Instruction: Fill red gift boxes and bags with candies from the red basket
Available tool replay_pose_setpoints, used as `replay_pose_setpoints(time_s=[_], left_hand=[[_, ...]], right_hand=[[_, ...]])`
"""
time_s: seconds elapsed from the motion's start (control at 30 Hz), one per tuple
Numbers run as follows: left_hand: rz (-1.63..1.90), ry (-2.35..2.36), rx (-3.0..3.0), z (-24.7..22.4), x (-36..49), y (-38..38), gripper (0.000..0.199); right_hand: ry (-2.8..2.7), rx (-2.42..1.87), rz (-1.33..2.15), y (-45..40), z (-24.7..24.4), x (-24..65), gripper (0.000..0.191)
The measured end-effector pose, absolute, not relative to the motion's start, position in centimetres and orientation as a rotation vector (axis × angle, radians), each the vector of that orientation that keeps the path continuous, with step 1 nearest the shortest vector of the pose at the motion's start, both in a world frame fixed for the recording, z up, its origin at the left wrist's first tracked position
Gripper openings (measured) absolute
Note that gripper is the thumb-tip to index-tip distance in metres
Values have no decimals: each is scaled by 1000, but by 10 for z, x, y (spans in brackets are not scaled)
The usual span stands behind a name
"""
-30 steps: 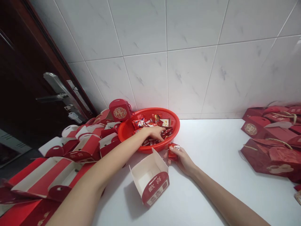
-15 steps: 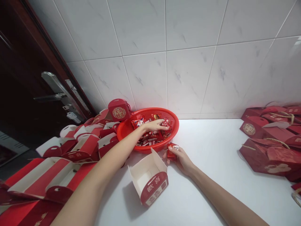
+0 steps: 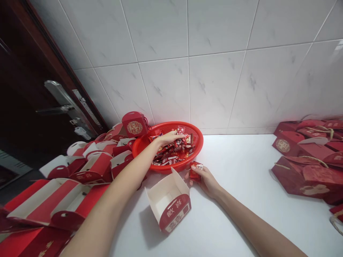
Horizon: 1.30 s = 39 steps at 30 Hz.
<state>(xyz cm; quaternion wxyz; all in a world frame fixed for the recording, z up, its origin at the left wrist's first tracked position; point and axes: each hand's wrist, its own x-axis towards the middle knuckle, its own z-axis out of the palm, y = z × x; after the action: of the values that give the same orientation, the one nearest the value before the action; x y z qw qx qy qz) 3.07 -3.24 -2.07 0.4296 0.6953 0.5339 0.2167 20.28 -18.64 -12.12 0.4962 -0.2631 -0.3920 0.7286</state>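
- Left hand (image 3: 171, 138): reaches over the basket (image 3: 140, 145), fingers among the sweets (image 3: 171, 160); whether they pinch one or only touch, I cannot tell.
- Right hand (image 3: 207, 179): thumb and fingers pinch a red packet (image 3: 196, 175), just off the basket's front right rim, above the desk (image 3: 233, 160).
- Sweets: heaped in the basket, mostly in red wrappers, some brown; a dotted pink packet (image 3: 181, 130) lies just beyond the left fingertips.
- Basket: red, oval, with mesh walls, near the desk's back edge, left of that edge's middle.
- Box (image 3: 175, 214): top open, white inside, dark red front with pale characters; it stands between the forearms, nearer the desk's front edge than the basket.
- Small box (image 3: 134, 124): red with a gold round print, upright at the basket's back left rim.
- Open cartons (image 3: 98, 165): crowded in rows along the desk's left side.
- Hexagonal boxes (image 3: 305, 178): dark red, with cord handles, grouped at the desk's right side towards its back right corner.
- Behind: a tiled wall (image 3: 214, 82); at left, a dark door (image 3: 24, 85) with keys (image 3: 81, 132) at its lock.
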Motion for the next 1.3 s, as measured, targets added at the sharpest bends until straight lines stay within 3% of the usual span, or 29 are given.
replay_pose_setpoints(time_s=[0.3, 0.6, 0.83, 1.07, 1.3], left_hand=[[435, 1340, 1734, -17, 30, -33, 52], [412, 1291, 1649, -20, 31, -33, 30], [299, 1228, 1583, -13, 30, -37, 43], [255, 1103, 1558, -13, 30, -37, 31], [258, 1085, 1564, -9, 28, -38, 38]], right_hand=[[-951, -628, 1768, -186, -123, 203, 37], [-942, -592, 1766, -186, -123, 203, 36], [-946, -593, 1769, -185, -122, 203, 34], [-930, -579, 1780, -185, -123, 204, 31], [-902, -557, 1791, -186, -121, 203, 27]])
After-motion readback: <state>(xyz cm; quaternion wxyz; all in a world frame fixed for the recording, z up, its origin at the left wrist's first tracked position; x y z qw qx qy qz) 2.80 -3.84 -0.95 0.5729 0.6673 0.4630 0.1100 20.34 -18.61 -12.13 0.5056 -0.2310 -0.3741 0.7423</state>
